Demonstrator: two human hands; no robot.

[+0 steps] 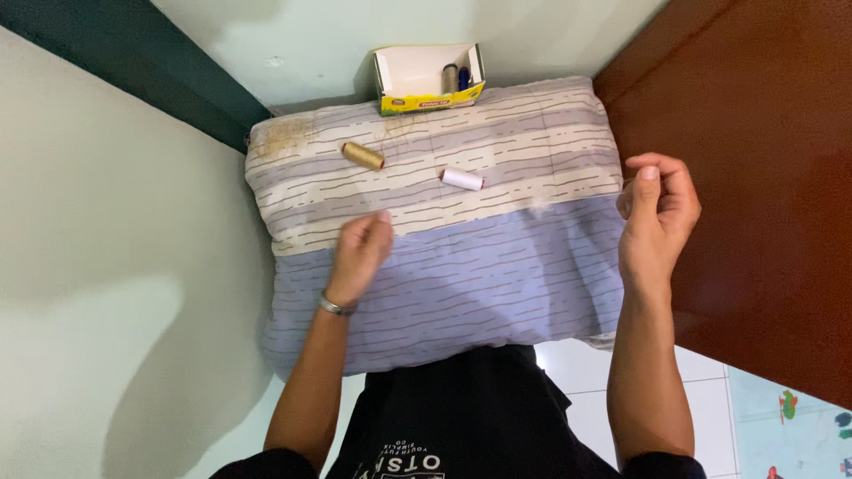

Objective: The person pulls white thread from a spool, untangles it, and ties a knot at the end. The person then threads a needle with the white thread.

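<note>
Left hand (pixel 359 253) loosely curled on striped pillow (pixel 461 266), holding nothing visible, right hand (pixel 658 213) pinched at pillow's edge (contents unclear), tan spool (pixel 363 156) and white spool (pixel 462 179) beyond, box (pixel 428 80) behind

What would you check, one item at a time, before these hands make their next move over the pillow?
1. Left hand resting on the pillow: ok.
2. Right hand raised off the pillow with fingers pinched: ok.
3. Thread or needle in that pinch: cannot tell.
4. White spool and tan spool lying loose on the pillow, apart: ok.
5. Small box upright behind the pillow, spools inside: ok.
</note>
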